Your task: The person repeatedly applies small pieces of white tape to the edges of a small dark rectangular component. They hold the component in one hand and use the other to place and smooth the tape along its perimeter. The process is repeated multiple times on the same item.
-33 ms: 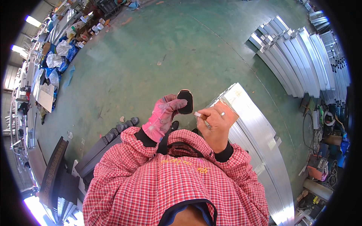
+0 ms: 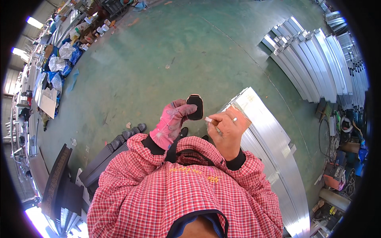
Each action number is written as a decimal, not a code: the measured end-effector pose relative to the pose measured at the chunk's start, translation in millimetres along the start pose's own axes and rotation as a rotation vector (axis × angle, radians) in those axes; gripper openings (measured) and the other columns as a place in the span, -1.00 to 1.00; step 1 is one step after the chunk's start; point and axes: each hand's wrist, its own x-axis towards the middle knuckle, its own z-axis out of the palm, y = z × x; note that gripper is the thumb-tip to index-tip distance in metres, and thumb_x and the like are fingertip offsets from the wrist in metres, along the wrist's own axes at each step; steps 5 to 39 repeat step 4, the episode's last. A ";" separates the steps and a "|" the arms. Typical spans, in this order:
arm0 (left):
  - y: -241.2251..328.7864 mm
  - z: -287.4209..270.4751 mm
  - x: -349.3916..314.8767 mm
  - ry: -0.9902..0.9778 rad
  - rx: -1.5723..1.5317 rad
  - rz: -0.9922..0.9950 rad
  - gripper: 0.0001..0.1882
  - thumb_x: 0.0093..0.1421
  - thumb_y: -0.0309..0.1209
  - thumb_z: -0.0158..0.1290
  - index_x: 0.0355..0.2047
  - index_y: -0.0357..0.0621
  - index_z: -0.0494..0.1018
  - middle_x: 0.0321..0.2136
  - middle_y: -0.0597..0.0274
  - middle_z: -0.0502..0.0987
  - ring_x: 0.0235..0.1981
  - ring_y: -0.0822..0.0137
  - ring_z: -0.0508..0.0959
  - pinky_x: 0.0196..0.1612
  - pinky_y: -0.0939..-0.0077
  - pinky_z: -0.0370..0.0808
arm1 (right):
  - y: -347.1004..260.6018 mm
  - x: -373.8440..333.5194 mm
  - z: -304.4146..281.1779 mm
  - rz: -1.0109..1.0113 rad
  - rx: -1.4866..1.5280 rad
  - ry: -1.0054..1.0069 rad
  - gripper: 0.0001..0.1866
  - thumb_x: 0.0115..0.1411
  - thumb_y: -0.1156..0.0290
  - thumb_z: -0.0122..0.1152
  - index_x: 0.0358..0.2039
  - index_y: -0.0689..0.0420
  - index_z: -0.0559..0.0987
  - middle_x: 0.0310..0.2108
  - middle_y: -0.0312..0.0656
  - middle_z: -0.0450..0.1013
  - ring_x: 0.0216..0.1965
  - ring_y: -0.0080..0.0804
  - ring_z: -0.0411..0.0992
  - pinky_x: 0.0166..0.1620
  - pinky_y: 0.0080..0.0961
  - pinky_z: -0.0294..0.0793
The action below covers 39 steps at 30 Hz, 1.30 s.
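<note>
My left hand (image 2: 171,119), in a pink patterned glove, pinches a flat black piece with rounded corners and a pale rim (image 2: 195,107), held up in front of me. Just to its right, bare and wearing a ring, is my right hand (image 2: 227,129). Its thumb and fingers are closed on a small white stub (image 2: 208,119), whose end points toward the black piece without touching it. Behind the right hand, an orange-brown sheet (image 2: 241,116) shows at the end of a stack of long silver metal profiles (image 2: 270,139).
Dark metal posts (image 2: 101,160) and a patterned dark panel (image 2: 55,178) stand at my left. More silver profiles (image 2: 307,59) are piled far right. Tools and cables lie around a red-and-black machine (image 2: 334,176) at the right. Bags and boxes (image 2: 59,63) line the left side.
</note>
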 end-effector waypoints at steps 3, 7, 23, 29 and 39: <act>-4.1 -2.9 0.8 0.012 0.000 0.017 -0.82 0.06 -0.51 0.13 -0.29 -0.27 0.47 -0.40 0.25 0.55 -0.37 0.39 0.56 -0.21 0.51 0.51 | -0.4 0.7 -0.6 0.045 0.021 0.000 -0.80 -0.16 0.65 0.23 -0.45 0.14 0.53 -0.54 -0.26 0.42 -0.44 -0.31 0.39 -0.15 -0.34 0.36; -6.0 -4.7 1.5 0.013 0.009 0.021 -0.79 0.07 -0.50 0.13 -0.27 -0.28 0.47 -0.38 0.25 0.56 -0.36 0.40 0.56 -0.19 0.51 0.51 | -0.7 0.8 -0.5 0.066 0.033 -0.002 -0.80 -0.16 0.65 0.23 -0.45 0.14 0.53 -0.53 -0.26 0.43 -0.43 -0.31 0.39 -0.11 -0.31 0.36; -6.0 -4.7 1.5 0.013 0.009 0.021 -0.79 0.07 -0.50 0.13 -0.27 -0.28 0.47 -0.38 0.25 0.56 -0.36 0.40 0.56 -0.19 0.51 0.51 | -0.7 0.8 -0.5 0.066 0.033 -0.002 -0.80 -0.16 0.65 0.23 -0.45 0.14 0.53 -0.53 -0.26 0.43 -0.43 -0.31 0.39 -0.11 -0.31 0.36; -6.0 -4.7 1.5 0.013 0.009 0.021 -0.79 0.07 -0.50 0.13 -0.27 -0.28 0.47 -0.38 0.25 0.56 -0.36 0.40 0.56 -0.19 0.51 0.51 | -0.7 0.8 -0.5 0.066 0.033 -0.002 -0.80 -0.16 0.65 0.23 -0.45 0.14 0.53 -0.53 -0.26 0.43 -0.43 -0.31 0.39 -0.11 -0.31 0.36; -6.0 -4.7 1.5 0.013 0.009 0.021 -0.79 0.07 -0.50 0.13 -0.27 -0.28 0.47 -0.38 0.25 0.56 -0.36 0.40 0.56 -0.19 0.51 0.51 | -0.7 0.8 -0.5 0.066 0.033 -0.002 -0.80 -0.16 0.65 0.23 -0.45 0.14 0.53 -0.53 -0.26 0.43 -0.43 -0.31 0.39 -0.11 -0.31 0.36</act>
